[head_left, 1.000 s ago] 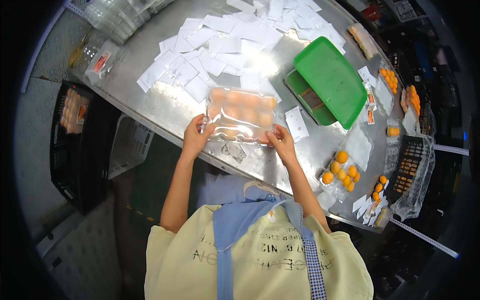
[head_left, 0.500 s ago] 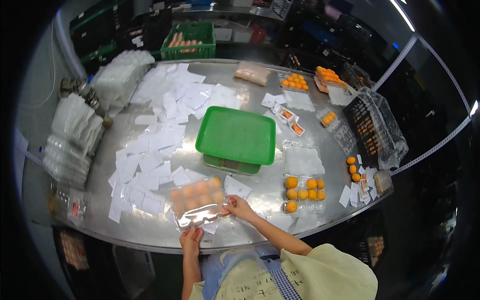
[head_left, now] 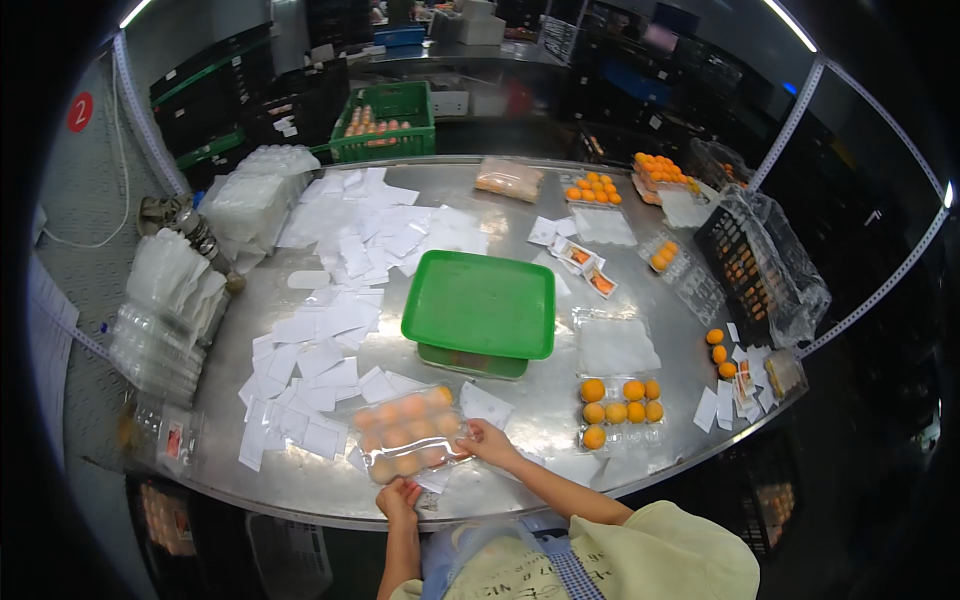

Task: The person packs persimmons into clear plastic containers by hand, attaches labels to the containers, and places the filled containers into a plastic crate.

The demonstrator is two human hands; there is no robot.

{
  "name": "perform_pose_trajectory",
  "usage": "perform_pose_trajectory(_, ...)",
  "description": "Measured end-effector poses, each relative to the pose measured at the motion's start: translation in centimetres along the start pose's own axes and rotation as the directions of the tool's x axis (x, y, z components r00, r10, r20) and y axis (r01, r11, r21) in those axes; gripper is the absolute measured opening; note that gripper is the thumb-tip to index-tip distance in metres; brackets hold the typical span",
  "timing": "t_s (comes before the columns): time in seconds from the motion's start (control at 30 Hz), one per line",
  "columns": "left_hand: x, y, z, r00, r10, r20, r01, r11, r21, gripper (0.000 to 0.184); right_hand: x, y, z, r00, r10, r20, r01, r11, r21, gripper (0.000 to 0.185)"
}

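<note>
A clear plastic pack of round orange fruit, lid closed, lies tilted near the table's front edge. My left hand has its fingers closed on the pack's near edge. At the pack's right end, my right hand grips the side. White paper cards spread out to the left of the pack, and one card lies just beyond my right hand. Behind the pack sits a green lid on a green container. An open tray of oranges is right of my right hand.
Stacks of clear plastic trays stand at the left. A green crate is beyond the far edge. On the right are a black basket wrapped in plastic, more fruit packs and loose oranges. Metal posts rise at both sides.
The view has swung up and turned, bringing the far side of the table and the room behind into sight. Both hands still hold the pack, which now appears more tilted.
</note>
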State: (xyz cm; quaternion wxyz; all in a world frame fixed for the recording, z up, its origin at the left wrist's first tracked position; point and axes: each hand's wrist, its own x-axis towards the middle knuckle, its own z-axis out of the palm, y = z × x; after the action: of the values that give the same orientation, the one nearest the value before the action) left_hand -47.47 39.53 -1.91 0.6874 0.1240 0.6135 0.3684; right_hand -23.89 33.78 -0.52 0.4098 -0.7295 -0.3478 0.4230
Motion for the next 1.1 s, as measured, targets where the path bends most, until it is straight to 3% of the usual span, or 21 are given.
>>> perform_pose_trajectory(0.23,-0.6,-0.3,0.8,0.998,0.033,-0.062,-0.034,0.999,-0.011,0.007,-0.4,1.1,0.2,1.000,0.009,0.014,-0.011,0.988,0.154,0.067)
perform_pose_trajectory(0.37,-0.7,-0.2,0.7,1.000,-0.006,-0.025,0.006,1.000,-0.009,0.008,-3.3,-1.0,-0.3,0.977,0.211,0.013,-0.211,0.965,0.157,0.069)
perform_pose_trajectory(0.4,-0.6,-0.1,0.5,1.000,-0.026,-0.007,0.026,1.000,-0.013,0.009,-3.3,-0.8,-0.5,0.942,0.274,0.195,-0.312,0.927,0.208,0.056)
perform_pose_trajectory(0.5,0.0,-0.2,-0.1,0.997,-0.064,0.046,0.064,0.998,-0.009,0.012,-4.4,0.8,0.6,0.841,0.351,0.412,-0.530,0.690,0.494,0.038)
perform_pose_trajectory(0.7,0.2,-0.3,-0.3,0.993,-0.078,0.087,0.078,0.997,0.004,0.015,-5.0,0.3,3.5,0.890,0.386,0.242,-0.422,0.497,0.759,0.026)
perform_pose_trajectory(0.9,-0.4,-0.6,0.1,0.995,-0.070,0.069,0.070,0.998,0.009,0.014,-3.5,1.4,3.5,0.860,0.402,0.315,-0.500,0.539,0.678,0.022)
perform_pose_trajectory(1.1,-0.7,-0.6,0.5,0.993,-0.083,0.089,0.084,0.996,-0.005,0.014,-3.5,-0.8,4.4,0.877,0.427,0.221,-0.433,0.501,0.750,0.014)
